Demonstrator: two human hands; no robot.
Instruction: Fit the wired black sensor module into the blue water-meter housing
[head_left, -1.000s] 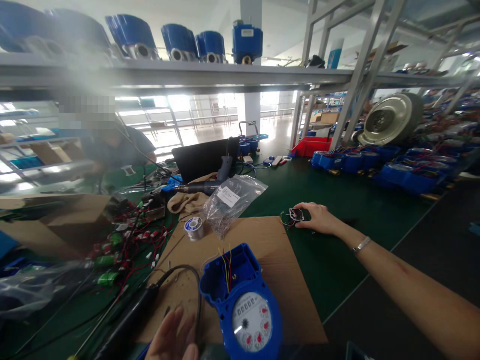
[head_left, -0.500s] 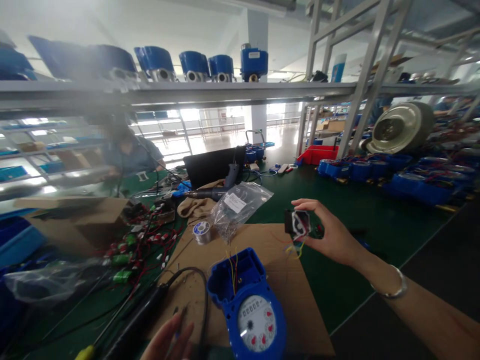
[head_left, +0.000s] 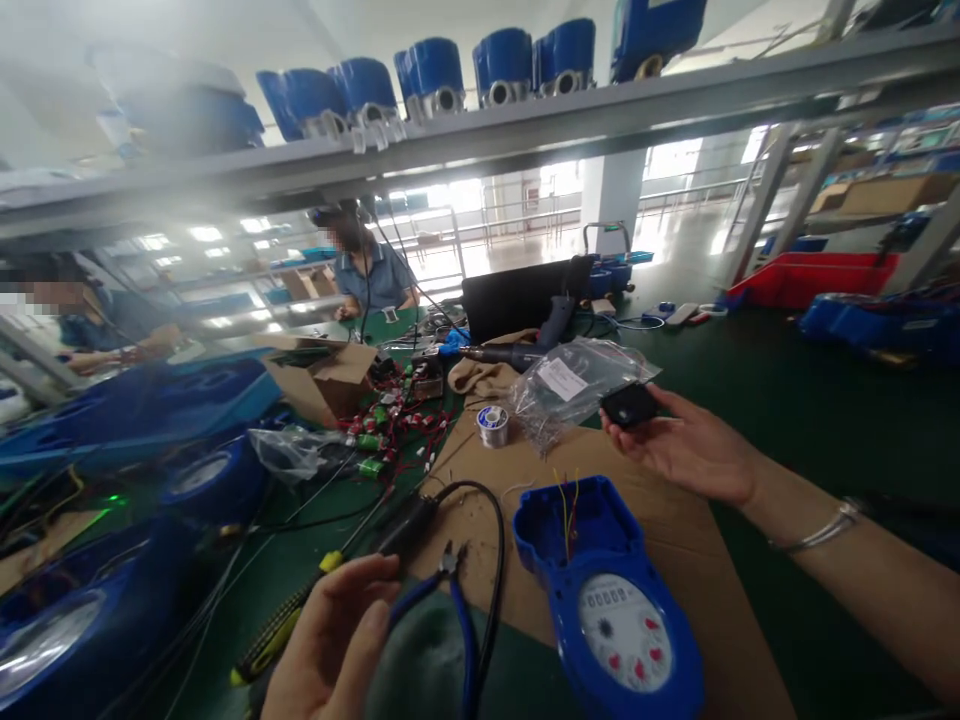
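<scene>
My right hand (head_left: 690,450) grips a small black box-shaped module (head_left: 628,404), its dark face turned up, above the cardboard sheet. Below it lies a blue water meter (head_left: 637,590), with a white dial and an open compartment from which thin yellow and red wires stick up. My left hand (head_left: 330,630) is low in the view, thumb and fingers apart and nothing visible between them. Right beside it are blue-handled cutting pliers (head_left: 450,575), jaws pointing away from me. A screwdriver with a yellow and black handle (head_left: 281,625) lies to its left.
A solder spool (head_left: 493,428), a clear bag of small parts (head_left: 577,380) and a heat gun (head_left: 551,325) stand beyond the meter. Wired green and red parts (head_left: 371,440) spread leftward. A metal shelf (head_left: 480,125) crosses overhead. Two people sit across the bench.
My view has swung left. The module has turned from its open, wired side to its plain black face in my right hand. My left hand shows more fully, beside the pliers.
</scene>
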